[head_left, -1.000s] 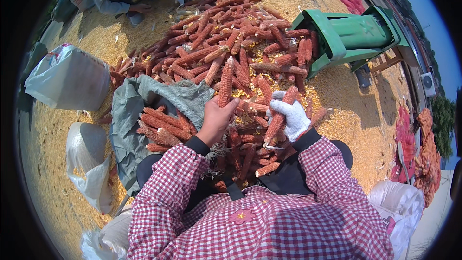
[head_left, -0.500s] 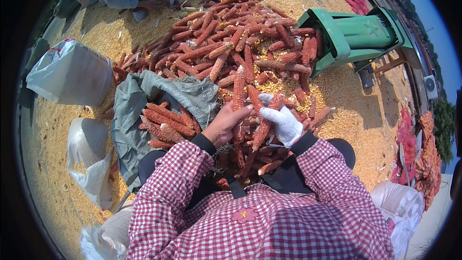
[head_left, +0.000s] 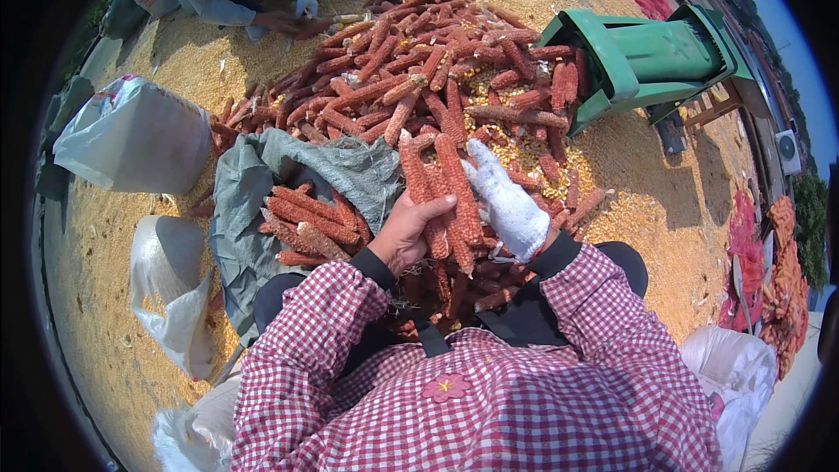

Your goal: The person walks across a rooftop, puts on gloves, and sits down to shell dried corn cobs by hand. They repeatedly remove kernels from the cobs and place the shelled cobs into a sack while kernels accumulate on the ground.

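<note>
My bare left hand (head_left: 409, 229) grips red corn cobs (head_left: 426, 197) upright in front of me, the thumb lying across them. Against these leans one more red cob (head_left: 457, 188), on the side toward my other hand. My right hand (head_left: 511, 210), in a white knit glove, stands beside that cob with its fingers stretched out and nothing in its palm. Beyond both hands spreads a big heap of red cobs (head_left: 367, 96), mostly stripped of kernels. To the left, an opened grey-green woven sack (head_left: 249, 210) contains several cobs (head_left: 310, 223).
A green machine with a chute (head_left: 651, 61) stands at the far right of the heap. White sacks (head_left: 131, 140) stand on the left. Yellow kernels (head_left: 647, 236) cover the ground. Across the heap, another person's gloved hand (head_left: 307, 3) is near the cobs. Red netting (head_left: 743, 262) lies at right.
My right hand has let go of the cob it held and its fingers have straightened. The cobs are now together at my left hand. The other person's hands have shifted slightly.
</note>
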Available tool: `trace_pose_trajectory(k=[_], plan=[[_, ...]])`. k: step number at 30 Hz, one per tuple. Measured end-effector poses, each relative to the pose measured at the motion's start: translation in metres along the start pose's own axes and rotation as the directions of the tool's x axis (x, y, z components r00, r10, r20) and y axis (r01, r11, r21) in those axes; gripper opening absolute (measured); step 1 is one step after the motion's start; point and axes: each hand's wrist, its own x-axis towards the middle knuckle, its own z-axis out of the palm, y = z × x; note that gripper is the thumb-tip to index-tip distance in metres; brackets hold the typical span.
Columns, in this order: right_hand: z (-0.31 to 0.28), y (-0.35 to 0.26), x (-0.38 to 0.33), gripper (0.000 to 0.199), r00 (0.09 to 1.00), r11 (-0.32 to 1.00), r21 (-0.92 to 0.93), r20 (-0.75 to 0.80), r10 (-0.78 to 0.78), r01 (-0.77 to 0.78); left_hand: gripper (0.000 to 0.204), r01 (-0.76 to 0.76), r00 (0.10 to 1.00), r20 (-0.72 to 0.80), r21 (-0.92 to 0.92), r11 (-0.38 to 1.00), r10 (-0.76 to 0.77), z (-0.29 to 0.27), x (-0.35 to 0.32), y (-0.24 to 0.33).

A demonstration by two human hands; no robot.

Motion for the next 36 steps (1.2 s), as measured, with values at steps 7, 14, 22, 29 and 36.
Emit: trace_pose_trajectory(k=[7,14,22,29,36], plan=[[-0.015,-0.001,0.022,0.038,0.962,0.954,-0.264,-0.261,0.075,-0.146,0.05,-0.347,0.931,-0.021,0.263,0.9,0.365,-0.007,-0.07,0.098],[0.073,0.028,0.022,0.061,0.963,0.489,-0.844,0.107,-0.248,0.22,0.041,-0.459,0.727,-0.365,0.374,0.806,0.582,-0.073,-0.127,0.12],[0.109,0.045,0.089,0.043,0.99,0.492,-0.868,-0.119,-0.081,-0.064,0.088,-0.159,0.715,-0.606,0.344,0.926,0.348,-0.097,-0.1,0.117],[0.033,0.008,0.097,0.041,0.941,0.594,-0.804,-0.176,-0.289,0.032,0.065,-0.3,0.626,-0.604,0.397,0.867,0.493,-0.083,-0.07,0.105],[0.061,-0.029,0.165,0.046,0.873,-0.447,-0.86,0.398,-0.281,0.248,0.06,-0.361,0.645,-0.506,0.458,0.812,0.572,-0.065,-0.051,0.095]])
